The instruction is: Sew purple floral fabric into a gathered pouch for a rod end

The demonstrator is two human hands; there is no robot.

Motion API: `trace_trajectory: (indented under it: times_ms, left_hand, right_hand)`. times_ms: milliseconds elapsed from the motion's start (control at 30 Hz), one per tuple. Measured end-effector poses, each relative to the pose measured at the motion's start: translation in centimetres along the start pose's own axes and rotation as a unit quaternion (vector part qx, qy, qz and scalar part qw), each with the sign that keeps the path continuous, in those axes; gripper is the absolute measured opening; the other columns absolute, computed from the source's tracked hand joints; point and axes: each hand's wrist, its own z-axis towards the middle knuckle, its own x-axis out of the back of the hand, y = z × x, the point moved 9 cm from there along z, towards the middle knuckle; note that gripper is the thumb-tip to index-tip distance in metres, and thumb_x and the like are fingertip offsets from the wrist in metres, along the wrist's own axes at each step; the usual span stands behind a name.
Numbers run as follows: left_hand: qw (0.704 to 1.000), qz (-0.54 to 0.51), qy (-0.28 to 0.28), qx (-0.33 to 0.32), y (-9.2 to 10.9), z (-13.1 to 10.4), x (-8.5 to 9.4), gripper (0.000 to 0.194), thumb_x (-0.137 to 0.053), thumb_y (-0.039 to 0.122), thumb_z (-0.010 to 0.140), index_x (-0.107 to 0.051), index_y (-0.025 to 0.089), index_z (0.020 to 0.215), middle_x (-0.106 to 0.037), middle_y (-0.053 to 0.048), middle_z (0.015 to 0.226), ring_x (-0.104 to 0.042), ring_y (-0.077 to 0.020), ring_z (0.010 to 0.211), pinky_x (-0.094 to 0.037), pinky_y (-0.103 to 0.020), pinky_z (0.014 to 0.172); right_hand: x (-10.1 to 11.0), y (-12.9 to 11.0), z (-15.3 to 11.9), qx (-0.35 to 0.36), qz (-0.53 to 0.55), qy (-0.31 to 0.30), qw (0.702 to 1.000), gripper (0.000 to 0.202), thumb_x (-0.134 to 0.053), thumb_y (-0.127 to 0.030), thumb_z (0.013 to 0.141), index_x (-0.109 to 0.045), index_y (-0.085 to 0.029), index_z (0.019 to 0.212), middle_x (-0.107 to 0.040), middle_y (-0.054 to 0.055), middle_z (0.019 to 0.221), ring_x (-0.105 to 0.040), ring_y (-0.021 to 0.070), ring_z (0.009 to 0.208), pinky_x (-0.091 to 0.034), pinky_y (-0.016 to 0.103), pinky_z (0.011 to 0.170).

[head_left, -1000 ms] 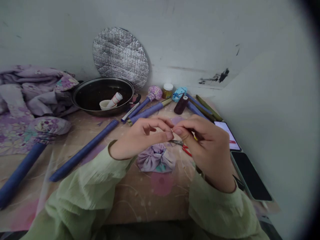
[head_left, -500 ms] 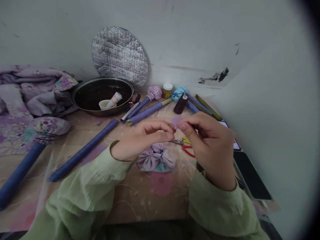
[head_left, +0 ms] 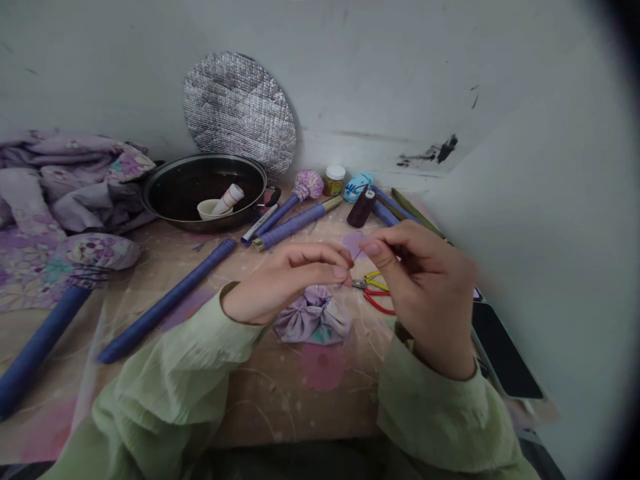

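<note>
A short, thin dark strand of thread (head_left: 357,256) spans the gap between my two hands. My left hand (head_left: 295,277) pinches its lower end with thumb and forefinger. At the upper end, my right hand (head_left: 420,287) grips with thumb and fingertips, the other fingers curled in. Whether a needle is also in the fingers is too small to tell. Below my left fingers lies a gathered purple floral cloth piece (head_left: 314,320) on the table. Red-and-yellow-handled pliers (head_left: 367,285) rest just behind, partly covered by my hands.
A black pan (head_left: 200,183) holding a small cup stands at the back left, beside floral fabric (head_left: 30,193). Blue wrapped sticks (head_left: 170,300) lie leftward. A dark thread spool (head_left: 361,208) and lidded jar (head_left: 334,181) stand behind. A phone (head_left: 505,350) lies at right.
My right hand has moved slightly right, away from my left. The gap between the fingertips has widened, so the dark strand now shows. My left hand has barely moved.
</note>
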Motion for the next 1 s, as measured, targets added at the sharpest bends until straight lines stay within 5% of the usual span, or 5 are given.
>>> trace_trajectory:
  times_ms: [1000]
  left_hand:
    - [1.000, -0.006, -0.012, 0.017, -0.28, -0.23, -0.23, 0.010, -0.063, 0.013, 0.067, -0.068, 0.016, 0.058, -0.057, -0.004, 0.087, -0.054, -0.0161, 0.087, -0.045, -0.027, 0.077]
  right_hand:
    - [0.59, 0.20, 0.07, 0.005, -0.032, 0.021, 0.999, 0.016, -0.053, -0.023, 0.084, -0.057, -0.020, 0.069, -0.050, -0.001, 0.060, -0.045, 0.0110, 0.054, -0.036, 0.027, 0.051]
